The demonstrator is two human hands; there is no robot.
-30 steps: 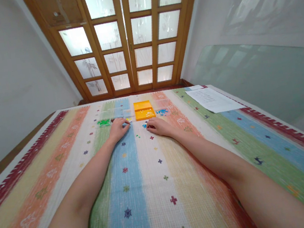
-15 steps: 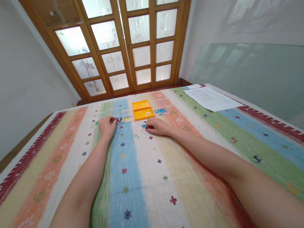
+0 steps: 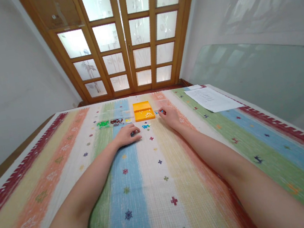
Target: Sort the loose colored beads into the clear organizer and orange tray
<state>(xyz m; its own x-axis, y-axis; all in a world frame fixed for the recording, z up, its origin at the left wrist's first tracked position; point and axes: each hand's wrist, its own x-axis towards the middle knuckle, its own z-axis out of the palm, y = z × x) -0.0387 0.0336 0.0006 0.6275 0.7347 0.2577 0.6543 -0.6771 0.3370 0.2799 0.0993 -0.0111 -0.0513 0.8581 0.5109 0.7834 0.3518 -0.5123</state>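
Note:
An open orange box (image 3: 143,106) with small white pieces inside stands at the far middle of the table. Left of it are clear compartments with green pieces (image 3: 103,124), dark red pieces (image 3: 117,121) and yellow pieces (image 3: 128,121). My right hand (image 3: 169,116) is at the blue pieces (image 3: 156,112) right of the box, fingers pinched together; what they hold is too small to make out. My left hand (image 3: 128,135) rests on the cloth with curled fingers, left of a small pile of blue pieces (image 3: 146,126); anything between its fingertips is unclear.
A striped, patterned cloth (image 3: 130,201) covers the table. Printed paper sheets (image 3: 211,99) lie at the far right. Behind the table stand wooden doors with glass panes (image 3: 114,63), and a pale glass panel (image 3: 260,71) leans at the right wall.
My left hand has moved right and nearer, from the dark red pieces to beside the loose blue pile. My right hand has moved away from that pile to the blue pieces right of the box.

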